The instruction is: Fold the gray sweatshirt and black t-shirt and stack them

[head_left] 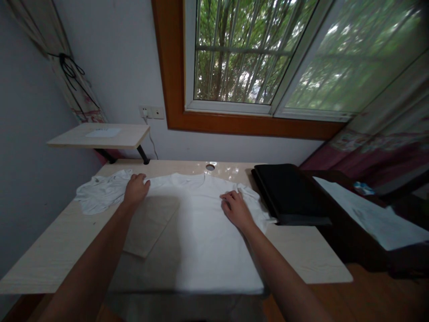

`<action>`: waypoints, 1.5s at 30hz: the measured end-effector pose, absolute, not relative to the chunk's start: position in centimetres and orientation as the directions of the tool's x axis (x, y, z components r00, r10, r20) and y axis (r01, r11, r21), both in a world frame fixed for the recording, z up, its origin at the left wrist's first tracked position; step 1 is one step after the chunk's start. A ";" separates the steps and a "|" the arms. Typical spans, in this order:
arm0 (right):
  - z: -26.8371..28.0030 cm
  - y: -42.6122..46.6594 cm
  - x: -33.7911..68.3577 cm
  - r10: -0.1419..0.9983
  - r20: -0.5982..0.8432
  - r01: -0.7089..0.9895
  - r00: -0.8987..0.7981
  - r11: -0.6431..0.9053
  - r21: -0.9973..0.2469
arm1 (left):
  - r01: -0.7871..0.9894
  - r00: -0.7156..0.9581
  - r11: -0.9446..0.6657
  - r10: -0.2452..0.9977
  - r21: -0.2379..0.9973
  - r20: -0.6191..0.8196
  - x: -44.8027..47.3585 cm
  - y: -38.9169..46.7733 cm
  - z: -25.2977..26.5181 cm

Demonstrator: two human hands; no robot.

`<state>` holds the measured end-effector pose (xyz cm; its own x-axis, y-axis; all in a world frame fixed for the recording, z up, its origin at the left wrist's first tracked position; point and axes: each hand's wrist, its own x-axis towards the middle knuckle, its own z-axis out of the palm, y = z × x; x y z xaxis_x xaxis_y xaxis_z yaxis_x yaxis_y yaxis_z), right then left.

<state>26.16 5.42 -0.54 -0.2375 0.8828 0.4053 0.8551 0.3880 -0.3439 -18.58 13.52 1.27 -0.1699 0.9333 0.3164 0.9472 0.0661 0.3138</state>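
A white T-shirt (208,237) lies spread over the desk, its neckline toward the wall and its lower end at the front edge. My left hand (136,190) is at the shirt's far left shoulder, fingers bent and closed on the fabric. Just left of it is a crumpled white cloth (102,192); whether it is separate from the shirt I cannot tell. My right hand (236,209) rests on the right chest area, fingers loosely bent and apart, beside the bunched right sleeve. A beige flat piece (152,226) with straight edges shows on the shirt's left part.
A black flat case (290,190) lies at the desk's right end. A small raised shelf (130,138) bearing a paper (103,132) stands at the back left. Beyond the desk's right side, a pale sheet (372,214) lies on a dark surface. A window (248,58) is ahead.
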 end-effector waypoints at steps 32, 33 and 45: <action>2.4 7.1 26.9 0.880 0.369 0.931 -0.301 0.354 -0.085 | 0.947 0.247 -0.302 0.903 0.109 0.352 -9.1 11.2 0.5; 2.2 7.5 26.0 0.879 0.350 0.920 -0.323 0.378 -0.100 | 0.954 0.215 -0.273 0.911 0.123 0.351 -8.8 11.1 0.2; -0.2 12.3 25.4 0.891 0.342 0.921 -0.298 0.363 -0.143 | 0.974 0.127 -0.180 0.937 0.139 0.326 -9.1 12.8 -1.8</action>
